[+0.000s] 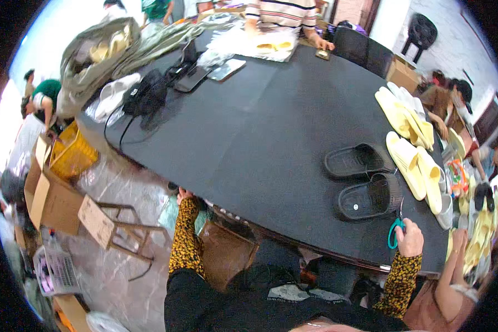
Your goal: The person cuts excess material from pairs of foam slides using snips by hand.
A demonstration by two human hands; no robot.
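Bright, even indoor light, strong fisheye bending.
Glare whitens the upper left rim; the table (271, 127) shows soft shadows.

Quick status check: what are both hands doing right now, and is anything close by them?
Right hand gripping green-handled scissors beside the nearer black slipper. Left hand at the black table's edge, holding nothing visible. Second black slipper and yellow slippers close by.

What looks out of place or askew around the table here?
The two black slippers lie apart from the yellow slippers heaped at the table's right edge. The left hand reaches below the table edge; the right hand holds green-handled scissors. Nothing spilled.
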